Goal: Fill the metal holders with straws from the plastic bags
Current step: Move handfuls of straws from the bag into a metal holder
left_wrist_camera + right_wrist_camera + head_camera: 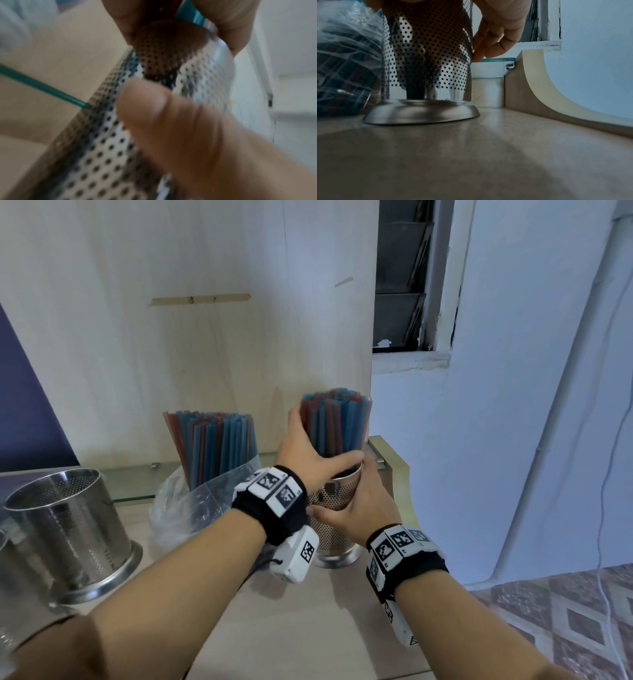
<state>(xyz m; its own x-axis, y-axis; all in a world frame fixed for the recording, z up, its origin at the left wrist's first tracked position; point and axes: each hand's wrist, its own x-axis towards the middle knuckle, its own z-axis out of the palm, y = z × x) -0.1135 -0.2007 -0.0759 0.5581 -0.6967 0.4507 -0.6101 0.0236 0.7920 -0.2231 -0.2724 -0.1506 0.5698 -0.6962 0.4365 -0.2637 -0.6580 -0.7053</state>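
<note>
Left hand (310,450) wraps the straws (337,422) half-sunk in the holder (337,522), right hand (359,508) clasps its wall; we'd keep it steady, loosen the fist gradually so straws drop upright.

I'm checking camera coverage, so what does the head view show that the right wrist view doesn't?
Only the head view shows the left hand gripping the bundle of straws at the rim of the perforated metal holder, a second, wider holder standing empty at the left, and more straws upright in the plastic bag.

Only the right wrist view shows the holder's flared base sitting flat on the counter.

Both show the right hand around the holder, the bag beside it, and the glass shelf.
</note>
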